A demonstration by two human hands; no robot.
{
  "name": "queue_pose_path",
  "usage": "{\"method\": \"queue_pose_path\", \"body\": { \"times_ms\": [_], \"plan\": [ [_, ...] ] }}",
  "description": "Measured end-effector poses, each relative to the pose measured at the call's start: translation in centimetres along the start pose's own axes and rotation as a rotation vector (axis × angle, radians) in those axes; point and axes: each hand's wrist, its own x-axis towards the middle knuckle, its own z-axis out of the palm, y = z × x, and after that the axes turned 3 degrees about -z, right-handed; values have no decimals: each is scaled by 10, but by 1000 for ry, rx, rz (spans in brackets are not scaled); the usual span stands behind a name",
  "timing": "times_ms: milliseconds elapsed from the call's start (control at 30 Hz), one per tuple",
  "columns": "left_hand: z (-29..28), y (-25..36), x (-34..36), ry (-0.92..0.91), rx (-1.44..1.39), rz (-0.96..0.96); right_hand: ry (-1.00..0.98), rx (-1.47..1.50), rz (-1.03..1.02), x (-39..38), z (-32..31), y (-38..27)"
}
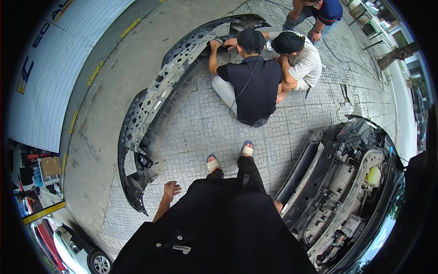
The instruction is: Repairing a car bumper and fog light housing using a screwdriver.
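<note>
A black-and-grey bumper (157, 93) is lying ahead of us to the left, on patterned tiles (196, 132). Two people (253, 86) are crouching by its far end, a third (326, 13) is bending behind them, and an opened car front (335, 182) is standing at our right. Our left grip (172, 188) is hanging empty near the bumper, fingers loosely spread. Our dark shirt (219, 228) is mostly hiding our right grip (278, 206) beside the car front; we cannot tell whether it is grasping anything.

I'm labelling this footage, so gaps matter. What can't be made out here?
Head view:
Right hand: mostly hidden by the wearer's dark shirt.
Standing person: cut off by the top edge.
Object between the crouching people: too small to identify.
White car: cut off by the lower edge.
</note>
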Motion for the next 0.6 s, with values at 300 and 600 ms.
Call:
{"method": "queue_pose_path", "body": {
  "times_ms": [300,600],
  "plan": [
    [35,-48,-38,193,-253,-38,-187,339,-84,8,-108,-201],
    [166,-33,-69,215,-468,31,-322,692,-277,104,-181,-351]
  ]
}}
